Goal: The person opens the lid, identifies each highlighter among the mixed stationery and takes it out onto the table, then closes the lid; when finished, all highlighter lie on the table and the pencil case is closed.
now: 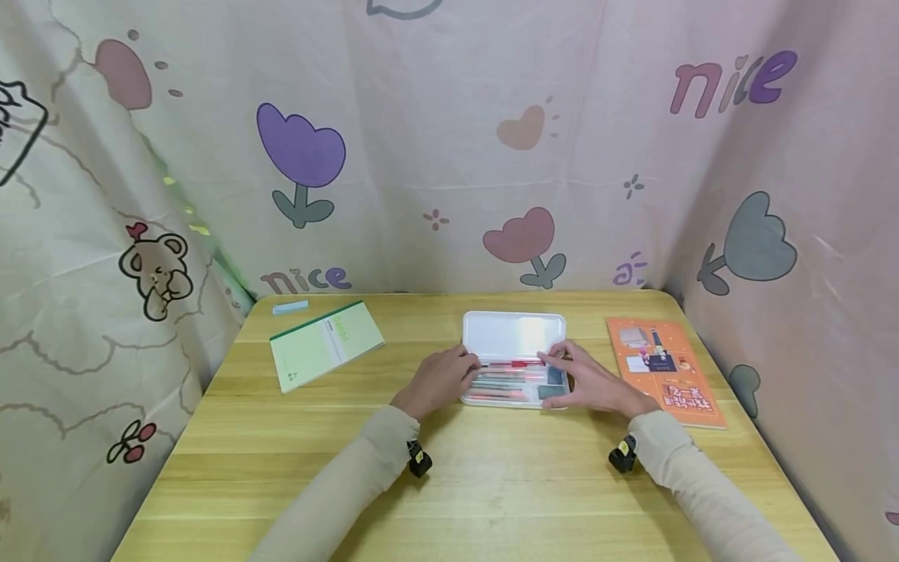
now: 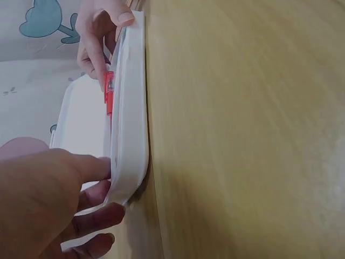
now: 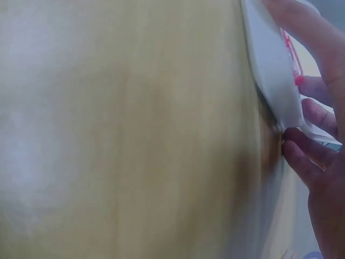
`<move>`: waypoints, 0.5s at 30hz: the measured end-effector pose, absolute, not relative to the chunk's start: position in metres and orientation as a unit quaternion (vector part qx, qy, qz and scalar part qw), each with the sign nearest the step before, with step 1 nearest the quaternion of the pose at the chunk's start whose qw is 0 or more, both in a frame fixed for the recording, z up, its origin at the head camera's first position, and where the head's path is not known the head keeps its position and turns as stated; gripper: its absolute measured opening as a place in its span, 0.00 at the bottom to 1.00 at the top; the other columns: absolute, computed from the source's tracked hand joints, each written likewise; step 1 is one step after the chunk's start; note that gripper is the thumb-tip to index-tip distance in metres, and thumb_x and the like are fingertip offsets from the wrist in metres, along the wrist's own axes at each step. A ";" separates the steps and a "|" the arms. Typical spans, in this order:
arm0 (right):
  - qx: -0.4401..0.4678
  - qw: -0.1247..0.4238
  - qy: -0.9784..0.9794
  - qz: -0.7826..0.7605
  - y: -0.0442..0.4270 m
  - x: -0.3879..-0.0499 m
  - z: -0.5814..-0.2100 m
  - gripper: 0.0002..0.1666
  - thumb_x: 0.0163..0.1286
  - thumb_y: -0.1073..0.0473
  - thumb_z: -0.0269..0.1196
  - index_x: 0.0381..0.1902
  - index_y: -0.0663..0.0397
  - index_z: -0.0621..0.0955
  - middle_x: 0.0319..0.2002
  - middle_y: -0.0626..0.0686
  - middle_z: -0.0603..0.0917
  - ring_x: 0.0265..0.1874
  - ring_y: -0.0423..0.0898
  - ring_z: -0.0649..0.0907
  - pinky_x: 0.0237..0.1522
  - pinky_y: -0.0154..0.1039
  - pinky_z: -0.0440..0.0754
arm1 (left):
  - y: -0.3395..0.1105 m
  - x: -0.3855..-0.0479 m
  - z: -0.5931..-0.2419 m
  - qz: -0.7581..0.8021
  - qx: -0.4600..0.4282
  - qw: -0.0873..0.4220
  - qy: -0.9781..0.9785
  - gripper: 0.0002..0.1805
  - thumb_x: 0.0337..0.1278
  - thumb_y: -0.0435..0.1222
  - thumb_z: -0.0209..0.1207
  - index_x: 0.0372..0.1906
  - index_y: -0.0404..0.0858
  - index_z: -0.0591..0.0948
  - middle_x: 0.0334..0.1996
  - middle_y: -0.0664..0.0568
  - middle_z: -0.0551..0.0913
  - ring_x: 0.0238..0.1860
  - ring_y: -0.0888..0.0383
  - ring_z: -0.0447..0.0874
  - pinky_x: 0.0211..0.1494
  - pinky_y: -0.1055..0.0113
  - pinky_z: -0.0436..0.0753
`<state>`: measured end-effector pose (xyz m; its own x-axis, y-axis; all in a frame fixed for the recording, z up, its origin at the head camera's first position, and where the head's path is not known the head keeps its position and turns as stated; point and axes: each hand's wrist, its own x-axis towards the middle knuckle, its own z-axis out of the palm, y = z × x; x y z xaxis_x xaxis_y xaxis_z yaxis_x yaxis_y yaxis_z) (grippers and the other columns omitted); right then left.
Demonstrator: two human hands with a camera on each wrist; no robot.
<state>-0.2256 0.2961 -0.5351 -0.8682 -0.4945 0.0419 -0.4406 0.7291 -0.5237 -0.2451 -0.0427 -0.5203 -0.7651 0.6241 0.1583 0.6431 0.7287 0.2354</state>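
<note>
An open white pencil case point(image 1: 492, 403) lies on the table, its lid point(image 1: 513, 336) tipped back behind it. Inside are several pens and pencils point(image 1: 507, 382), with a red pen point(image 2: 109, 93) along the hinge side. My left hand point(image 1: 438, 380) grips the left end of the case, thumb at the rim and fingers around the outer corner. At the opposite end, my right hand point(image 1: 588, 379) holds the case with its thumb by the near wall. Its index finger reaches in by the tip of the red pen; whether it touches the pen is hard to tell.
A green notebook point(image 1: 326, 346) lies to the left, with a small light-blue bar-shaped object point(image 1: 290, 307) behind it. On the right is an orange booklet point(image 1: 663, 371). A printed curtain point(image 1: 421, 156) hangs around the back and sides of the wooden table point(image 1: 492, 499).
</note>
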 end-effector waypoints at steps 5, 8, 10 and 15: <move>-0.256 0.043 0.927 -0.271 0.297 -0.227 -0.538 0.62 0.59 0.26 0.79 0.81 0.53 0.73 0.78 0.57 0.63 0.76 0.60 0.68 0.76 0.67 0.72 | -0.036 -0.248 -0.520 -0.093 -0.327 0.057 -0.939 0.05 0.79 0.40 0.65 0.45 0.44 0.88 0.40 0.54 0.86 0.38 0.59 0.82 0.43 0.64 0.83; -0.259 0.035 0.927 -0.269 0.298 -0.227 -0.539 0.61 0.59 0.27 0.79 0.80 0.52 0.74 0.85 0.57 0.55 0.82 0.65 0.61 0.77 0.72 0.68 | -0.031 -0.249 -0.518 -0.062 -0.309 0.056 -0.947 0.05 0.78 0.42 0.67 0.44 0.46 0.88 0.38 0.56 0.85 0.38 0.59 0.81 0.43 0.64 0.79; -0.263 0.033 0.926 -0.270 0.298 -0.227 -0.539 0.60 0.59 0.28 0.79 0.80 0.53 0.75 0.88 0.56 0.52 0.85 0.67 0.57 0.78 0.73 0.66 | -0.029 -0.250 -0.516 -0.044 -0.299 0.051 -0.952 0.06 0.78 0.44 0.66 0.45 0.46 0.88 0.39 0.56 0.84 0.38 0.58 0.80 0.43 0.64 0.77; -0.267 0.028 0.926 -0.267 0.301 -0.225 -0.541 0.61 0.61 0.29 0.79 0.81 0.57 0.72 0.89 0.54 0.52 0.85 0.66 0.57 0.78 0.74 0.64 | -0.028 -0.250 -0.518 -0.023 -0.299 0.049 -0.953 0.08 0.80 0.47 0.63 0.47 0.48 0.86 0.42 0.57 0.83 0.42 0.58 0.80 0.46 0.63 0.76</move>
<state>-0.2246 0.3010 -0.5409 -0.8561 -0.5088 0.0910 -0.4791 0.7152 -0.5089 -0.2500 -0.0284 -0.5178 -0.8168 0.5671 0.1063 0.5715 0.8204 0.0150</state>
